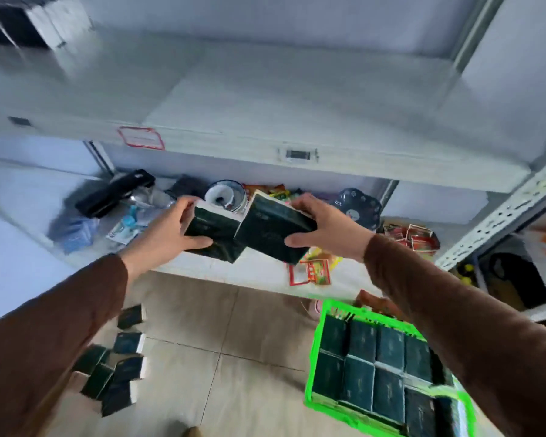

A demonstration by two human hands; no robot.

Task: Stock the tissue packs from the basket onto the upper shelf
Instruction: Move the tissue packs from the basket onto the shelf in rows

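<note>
Two packs lifted, upper shelf not yet stocked

The left hand [167, 238] and right hand [325, 230] each have their grip clamped on a dark green plastic-wrapped tissue pack [212, 231], held below the bare white metal upper shelf [265, 99]. The bright green plastic basket [319, 373] on the floor looks nearly full, so most remains. The red-bordered shelf label [141, 137] is unreadable.
</note>
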